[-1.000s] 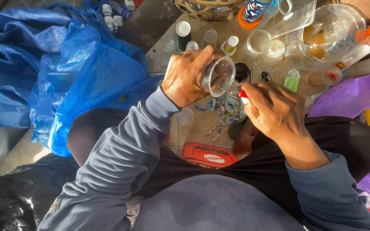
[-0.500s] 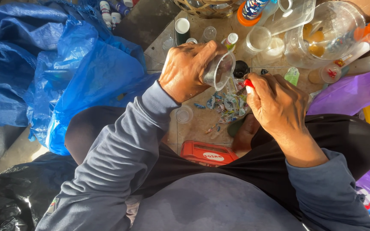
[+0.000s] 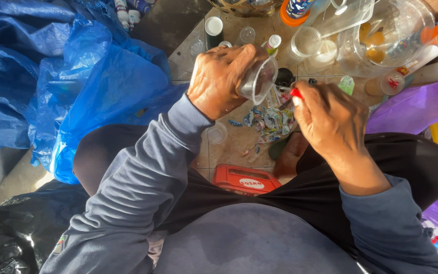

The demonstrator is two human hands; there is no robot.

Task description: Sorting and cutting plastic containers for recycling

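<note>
My left hand [image 3: 219, 78] grips a clear plastic cup [image 3: 259, 81], tilted with its mouth toward the right. My right hand [image 3: 328, 119] is closed around a small red-tipped tool [image 3: 295, 93], whose tip sits at the cup's rim. Below the two hands, a heap of torn coloured label scraps [image 3: 269, 119] lies on the tiled floor. I sit cross-legged in dark trousers and a grey-blue long-sleeved top.
A large blue plastic sack [image 3: 51, 76] fills the left side. Several clear cups, bottles and containers [image 3: 381, 35] crowd the upper right. A red flat box [image 3: 244, 178] lies between my legs. A purple bag [image 3: 411, 106] is at the right, a black bag [image 3: 6, 238] at the lower left.
My left hand has tipped the cup further and shifted slightly right. The right hand has moved up with the red-tipped tool closer to the cup's rim.
</note>
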